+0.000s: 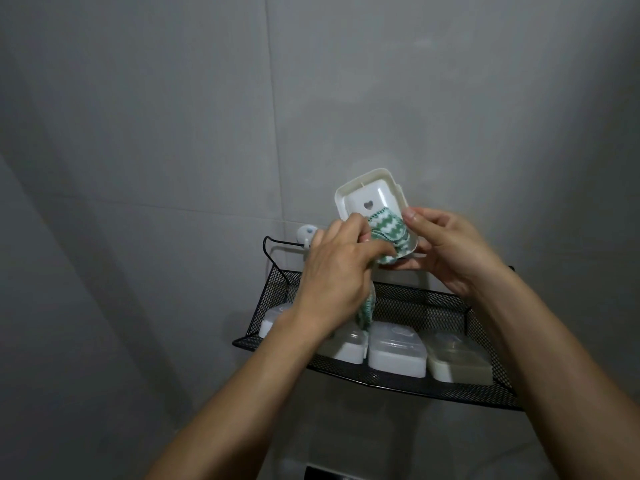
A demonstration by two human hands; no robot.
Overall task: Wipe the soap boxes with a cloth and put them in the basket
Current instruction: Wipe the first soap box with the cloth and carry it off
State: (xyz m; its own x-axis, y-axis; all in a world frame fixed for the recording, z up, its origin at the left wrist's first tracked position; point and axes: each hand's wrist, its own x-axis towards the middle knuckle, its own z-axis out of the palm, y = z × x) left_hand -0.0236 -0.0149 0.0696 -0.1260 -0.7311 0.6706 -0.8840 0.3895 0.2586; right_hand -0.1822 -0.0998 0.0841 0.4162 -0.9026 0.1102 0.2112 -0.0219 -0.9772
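The left hand's fingers (349,233) are pinching a green-and-white cloth (493,233) against a white soap box (369,192) that the right hand (453,251) is gripping by its edge, above the black mesh basket (408,303) holding four more soap boxes (396,351).

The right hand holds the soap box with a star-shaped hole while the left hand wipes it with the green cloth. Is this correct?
Not quite: the head view shows a heart-shaped hole in the soap box. The right hand holds it while the left hand wipes it with the green cloth.
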